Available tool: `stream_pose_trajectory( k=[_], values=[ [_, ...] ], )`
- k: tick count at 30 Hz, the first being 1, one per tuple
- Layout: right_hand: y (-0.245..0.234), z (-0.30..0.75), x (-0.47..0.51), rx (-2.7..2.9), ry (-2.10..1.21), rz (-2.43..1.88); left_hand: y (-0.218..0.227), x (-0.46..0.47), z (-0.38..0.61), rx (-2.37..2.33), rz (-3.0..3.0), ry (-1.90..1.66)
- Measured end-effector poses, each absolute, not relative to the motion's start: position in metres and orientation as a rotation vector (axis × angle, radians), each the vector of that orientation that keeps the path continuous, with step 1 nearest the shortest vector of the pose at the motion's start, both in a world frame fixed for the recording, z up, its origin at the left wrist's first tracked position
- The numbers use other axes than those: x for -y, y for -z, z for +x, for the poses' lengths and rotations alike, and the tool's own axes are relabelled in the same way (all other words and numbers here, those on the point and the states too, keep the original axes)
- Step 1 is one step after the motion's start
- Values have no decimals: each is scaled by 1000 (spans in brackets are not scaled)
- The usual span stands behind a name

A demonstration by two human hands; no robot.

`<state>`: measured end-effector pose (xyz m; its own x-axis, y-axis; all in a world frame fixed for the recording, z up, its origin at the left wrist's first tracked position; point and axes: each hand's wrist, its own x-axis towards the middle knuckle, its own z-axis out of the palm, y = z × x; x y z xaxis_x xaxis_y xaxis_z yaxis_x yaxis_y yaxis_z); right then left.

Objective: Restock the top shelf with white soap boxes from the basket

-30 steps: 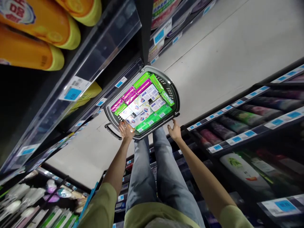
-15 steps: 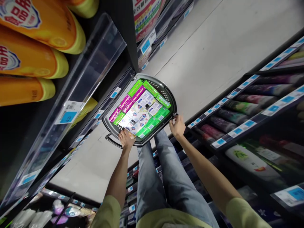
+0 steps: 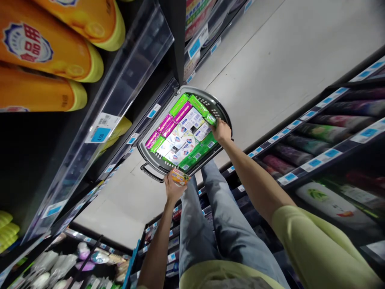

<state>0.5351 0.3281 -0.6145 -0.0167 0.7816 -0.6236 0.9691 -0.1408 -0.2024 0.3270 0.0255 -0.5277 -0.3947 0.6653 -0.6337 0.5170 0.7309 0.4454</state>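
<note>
A grey shopping basket [image 3: 143,135] holds neat rows of small packets. Green packets [image 3: 197,105] and magenta packets [image 3: 183,112] line its far and left parts, with white soap boxes [image 3: 182,138] in the middle and darker green boxes [image 3: 198,152] along the near side. Just outside the near rim, my left hand [image 3: 173,188] is closed around an orange soap box [image 3: 180,177]. My right hand [image 3: 222,131] reaches over the right rim, its fingers closed on the end of a bright green packet [image 3: 211,119]; the fingertips are partly hidden.
Orange bottles with yellow caps [image 3: 48,48] fill the shelf at upper left, above a price tag [image 3: 100,130]. Shelves of bottles [image 3: 313,132] run along the right side. Pale floor [image 3: 270,48] shows between the shelves. My legs [image 3: 222,200] are below the basket.
My right hand has moved from outside the basket's right rim to the green packet inside. My left hand has come back out over the near rim, showing the orange soap box. The view has shifted.
</note>
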Motion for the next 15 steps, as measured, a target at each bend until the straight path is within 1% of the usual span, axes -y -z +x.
stream_pose_trajectory(
  k=[3,5,6,8,11,15],
  values=[
    [601,535,-328,-1858,858,1882,515,-21,344,-1994,778,-290],
    [584,540,-324,-1867,902,1924,500,-21,357,-1982,712,-332],
    [573,543,-321,-1830,995,2015,491,-22,364,-1986,678,-351],
    [543,551,-313,-1652,1298,2264,469,-22,377,-1997,625,-384],
    [476,561,-296,-1344,1765,2453,429,-17,391,-2004,585,-440],
    [359,561,-263,-1195,2221,2409,373,-3,394,-1919,580,-435]
  ],
)
